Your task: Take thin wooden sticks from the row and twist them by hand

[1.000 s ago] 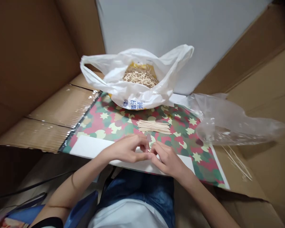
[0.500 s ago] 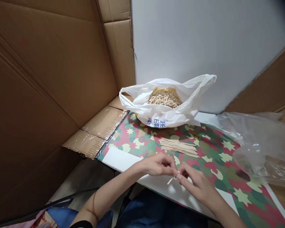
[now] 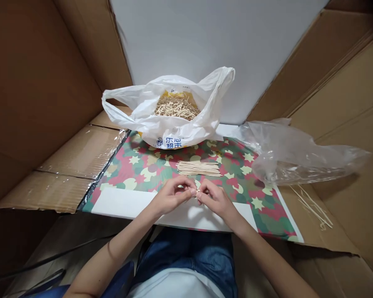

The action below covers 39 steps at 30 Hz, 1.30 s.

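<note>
My left hand [image 3: 174,197] and my right hand [image 3: 218,202] meet above the table's front edge. Fingertips and thumbs of both pinch one thin, pale strip [image 3: 198,191], small and mostly covered by the fingers; whether it is knotted I cannot tell. Just beyond the hands lies a flat row of long, straight pale strips [image 3: 199,168], side by side. Behind that, a white plastic bag [image 3: 180,131] stands with its mouth wide, holding a heap of short, pale folded or knotted pieces [image 3: 176,107].
A camouflage-patterned cover [image 3: 149,171] lies on the table, with a white sheet [image 3: 121,202] along the front. At right rests a crumpled clear plastic bag [image 3: 298,161]; a few loose strips [image 3: 313,207] lie beyond the cover's edge. Cardboard walls [image 3: 40,82] rise on both sides.
The view has swung right and downward, so everything sits further left and higher. Both hands still pinch the strip; its dangling tail, plain before, is now mostly hidden.
</note>
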Each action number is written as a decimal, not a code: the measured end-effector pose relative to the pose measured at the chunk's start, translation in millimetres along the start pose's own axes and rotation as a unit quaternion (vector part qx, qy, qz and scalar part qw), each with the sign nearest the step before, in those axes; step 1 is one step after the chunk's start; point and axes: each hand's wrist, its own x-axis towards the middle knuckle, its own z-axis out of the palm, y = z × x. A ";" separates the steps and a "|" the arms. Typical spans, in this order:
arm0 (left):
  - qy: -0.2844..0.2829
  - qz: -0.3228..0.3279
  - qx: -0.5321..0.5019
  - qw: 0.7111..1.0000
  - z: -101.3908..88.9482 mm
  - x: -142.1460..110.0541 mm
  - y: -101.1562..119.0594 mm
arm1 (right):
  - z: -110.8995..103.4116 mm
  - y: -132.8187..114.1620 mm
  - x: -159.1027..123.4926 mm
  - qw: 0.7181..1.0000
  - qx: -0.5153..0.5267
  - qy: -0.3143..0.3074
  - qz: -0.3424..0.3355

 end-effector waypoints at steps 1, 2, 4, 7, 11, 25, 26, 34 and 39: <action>0.007 0.009 0.031 0.999 0.9 -1.4 0.9 | 0.0 0.4 0.6 1.000 0.009 0.003 0.000; 0.013 0.017 0.058 0.998 1.7 -2.9 2.0 | 0.3 1.1 1.3 1.000 0.017 0.007 0.000; 0.020 0.027 0.106 0.994 3.0 -6.0 4.9 | 1.1 3.2 2.5 1.000 0.025 0.018 -0.004; 0.029 0.039 0.172 0.984 4.0 -9.3 9.6 | 0.9 5.2 4.0 1.000 0.012 0.022 -0.018; 0.031 0.035 0.226 0.973 1.9 -8.4 12.6 | -5.6 2.5 5.8 0.990 -0.119 0.021 -0.066; -0.031 -0.003 0.210 0.977 -3.7 -7.4 14.9 | -19.0 -14.2 10.5 0.982 -0.164 -0.074 -0.065; -0.013 0.015 0.225 0.974 -2.2 -9.0 15.3 | -19.1 -13.6 11.2 0.987 -0.138 -0.075 -0.040; 0.022 0.145 0.290 0.946 -2.4 -14.6 10.1 | -14.4 -2.3 16.5 0.957 0.243 -0.139 0.080; 0.033 0.206 0.300 0.931 -5.8 -13.9 8.4 | -11.8 0.1 17.5 0.905 0.363 -0.180 0.126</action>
